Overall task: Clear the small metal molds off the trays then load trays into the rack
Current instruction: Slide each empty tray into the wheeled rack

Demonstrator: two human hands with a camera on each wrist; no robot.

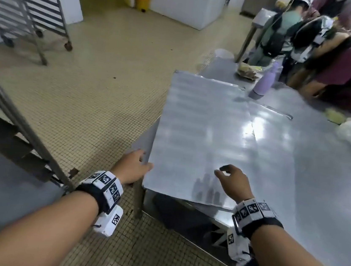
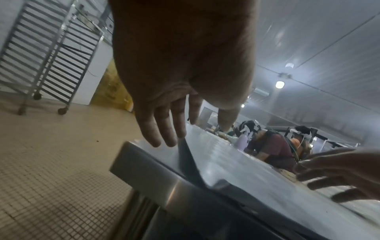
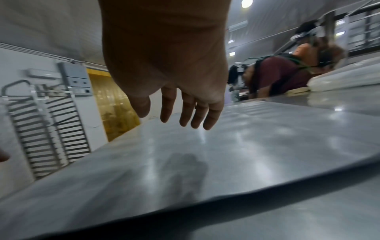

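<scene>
Head view first: a bare metal tray lies flat on the steel tabletop, skewed so its near left corner overhangs the tabletop's edge, and it partly covers a second tray beneath it. No small molds show on either one. The left hand is at the top tray's near left edge, thumb over the rim and fingers hidden below — whether they truly clasp it cannot be told from here. The right hand hovers over the tray's near part with fingers loosely bent, holding nothing; its shadow falls on the metal. A wheeled rack with rows of empty runners stands well apart across the tiled floor. A lilac bottle stands on the tabletop past the tray, and other people work at the far end. Left wrist view: the left hand has nearly straight fingers reaching down at the tray's raised left edge, the fingertips touching or just beside it, not curled round it; the rack stands behind. Right wrist view: the right hand hangs open above the tray — its fingers relaxed, apart from the metal, gripping nothing
</scene>
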